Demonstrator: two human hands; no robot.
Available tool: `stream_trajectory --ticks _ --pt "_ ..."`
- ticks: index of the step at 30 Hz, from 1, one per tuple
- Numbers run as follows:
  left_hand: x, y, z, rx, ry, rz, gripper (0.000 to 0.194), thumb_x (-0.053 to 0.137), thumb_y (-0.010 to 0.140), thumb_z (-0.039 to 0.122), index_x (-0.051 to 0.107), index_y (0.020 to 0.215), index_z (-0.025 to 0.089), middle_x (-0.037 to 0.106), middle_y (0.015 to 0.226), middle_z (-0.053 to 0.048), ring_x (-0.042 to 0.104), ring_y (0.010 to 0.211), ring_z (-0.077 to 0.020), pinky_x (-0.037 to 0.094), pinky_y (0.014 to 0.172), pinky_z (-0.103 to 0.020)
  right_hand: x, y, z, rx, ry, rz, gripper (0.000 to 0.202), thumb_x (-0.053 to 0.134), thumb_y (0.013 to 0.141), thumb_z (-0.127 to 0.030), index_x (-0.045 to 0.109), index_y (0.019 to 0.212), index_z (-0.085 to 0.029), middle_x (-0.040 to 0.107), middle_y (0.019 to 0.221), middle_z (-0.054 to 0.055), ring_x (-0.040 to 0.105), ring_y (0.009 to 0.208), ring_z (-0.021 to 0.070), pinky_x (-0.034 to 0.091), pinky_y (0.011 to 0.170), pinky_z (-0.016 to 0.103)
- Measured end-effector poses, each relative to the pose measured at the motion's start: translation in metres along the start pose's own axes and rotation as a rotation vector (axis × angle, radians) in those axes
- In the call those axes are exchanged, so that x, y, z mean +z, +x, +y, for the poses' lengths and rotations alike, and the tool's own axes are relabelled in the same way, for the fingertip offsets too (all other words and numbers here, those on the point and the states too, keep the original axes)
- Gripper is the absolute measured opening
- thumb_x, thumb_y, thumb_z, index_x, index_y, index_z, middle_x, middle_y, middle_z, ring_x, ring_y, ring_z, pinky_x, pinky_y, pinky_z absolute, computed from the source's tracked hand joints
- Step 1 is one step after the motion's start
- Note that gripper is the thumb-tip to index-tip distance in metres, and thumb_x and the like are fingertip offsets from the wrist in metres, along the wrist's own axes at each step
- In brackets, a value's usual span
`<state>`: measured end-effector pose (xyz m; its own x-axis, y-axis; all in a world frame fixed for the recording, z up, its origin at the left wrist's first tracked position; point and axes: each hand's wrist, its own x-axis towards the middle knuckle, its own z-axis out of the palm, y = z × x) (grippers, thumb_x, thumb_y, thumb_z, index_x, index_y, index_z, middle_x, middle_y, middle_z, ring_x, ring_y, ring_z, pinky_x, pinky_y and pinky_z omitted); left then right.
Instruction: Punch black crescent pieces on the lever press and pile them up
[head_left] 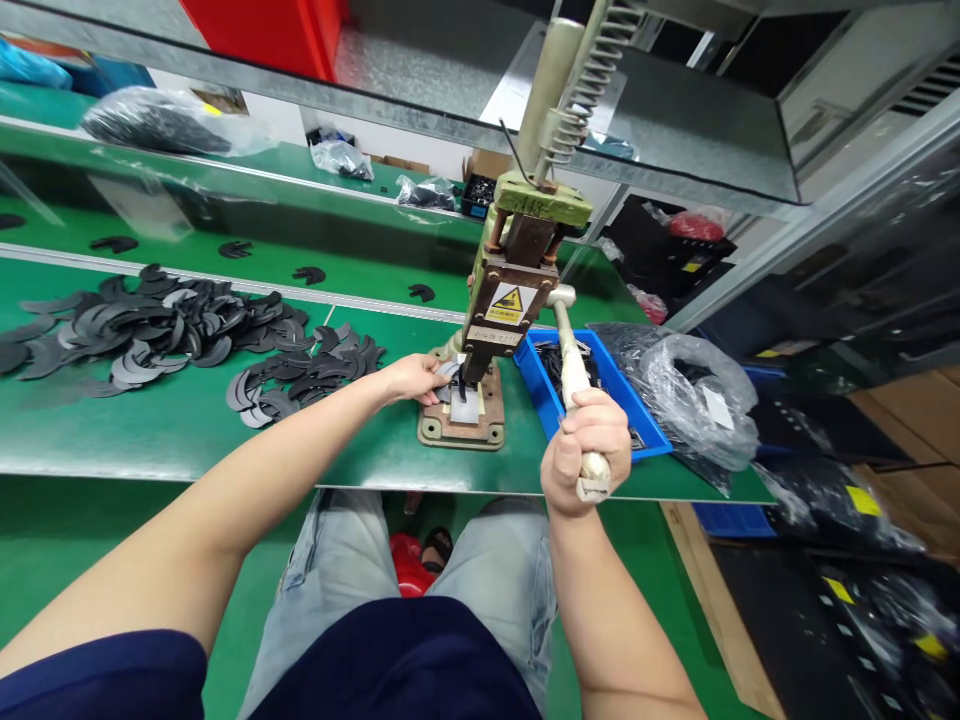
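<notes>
My left hand (417, 379) pinches a grey curved piece (448, 369) at the left side of the press base (461, 432), under the ram of the hand press (507, 290). A small black part stands beside the piece, below the ram. My right hand (588, 448) is wrapped round the pale lever (571, 362) of the press, near its lower end. To the left on the green table lie a large pile of dark curved pieces (180, 325) and a smaller pile (307, 372).
Right of the press sit a blue bin (646, 425) of black parts and a clear plastic bag (701, 400). Several black parts lie on the green strip (352, 285) behind the table. A metal shelf (420, 118) with a red box (274, 35) crosses above.
</notes>
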<state>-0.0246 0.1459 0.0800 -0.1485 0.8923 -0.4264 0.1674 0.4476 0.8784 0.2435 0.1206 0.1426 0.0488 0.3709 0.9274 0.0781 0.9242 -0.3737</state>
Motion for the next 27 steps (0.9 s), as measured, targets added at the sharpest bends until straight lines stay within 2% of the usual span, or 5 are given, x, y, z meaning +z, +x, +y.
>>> stream_trajectory --ticks 7,16,21,24,27 --pt "-0.005 0.003 0.007 -0.152 -0.019 -0.095 0.023 0.085 0.092 0.030 0.066 0.089 0.018 0.073 0.060 -0.004 0.073 0.053 -0.0149 0.056 0.053 -0.017 0.000 0.010 0.000 -0.048 0.048 -0.003 0.017 0.068 0.094 -0.032 0.057 0.082 -0.026 0.057 0.076 0.000 0.067 0.090 0.0246 0.059 0.095 0.056" --pt "0.006 -0.015 0.002 -0.079 -0.180 -0.042 0.026 0.082 0.094 0.032 0.062 0.086 0.018 0.073 0.061 -0.004 0.071 0.050 -0.0144 0.057 0.051 -0.019 0.028 0.137 0.012 -0.086 0.117 -0.024 0.060 0.039 0.109 -0.053 0.049 0.154 -0.015 0.063 0.144 0.017 0.067 0.137 0.0289 0.051 0.113 0.046" --pt "-0.002 -0.036 -0.004 -0.024 -0.247 -0.007 0.036 0.085 0.091 0.035 0.054 0.082 0.019 0.074 0.066 -0.004 0.073 0.054 -0.0137 0.057 0.053 -0.019 0.004 0.050 0.033 0.142 -0.014 0.208 0.044 0.064 0.102 -0.044 0.060 0.139 -0.021 0.067 0.129 0.012 0.069 0.123 0.0223 0.053 0.114 0.045" --pt "-0.006 -0.062 -0.012 0.065 -0.248 -0.034 0.041 0.088 0.087 0.042 0.055 0.083 0.018 0.077 0.072 -0.006 0.075 0.060 -0.0154 0.057 0.054 -0.020 -0.005 -0.027 0.036 0.579 0.030 -0.098 0.032 0.072 0.096 -0.038 0.065 0.121 -0.021 0.070 0.109 0.005 0.069 0.102 0.0153 0.056 0.103 0.037" --pt "0.000 -0.097 -0.016 0.192 -0.215 -0.095 0.047 0.088 0.083 0.054 0.056 0.085 0.019 0.076 0.070 -0.005 0.077 0.062 -0.0184 0.057 0.054 -0.023 0.004 -0.074 0.025 0.712 0.110 -0.339 0.035 0.077 0.090 -0.039 0.068 0.117 -0.019 0.075 0.103 0.007 0.072 0.095 0.0171 0.061 0.091 0.035"
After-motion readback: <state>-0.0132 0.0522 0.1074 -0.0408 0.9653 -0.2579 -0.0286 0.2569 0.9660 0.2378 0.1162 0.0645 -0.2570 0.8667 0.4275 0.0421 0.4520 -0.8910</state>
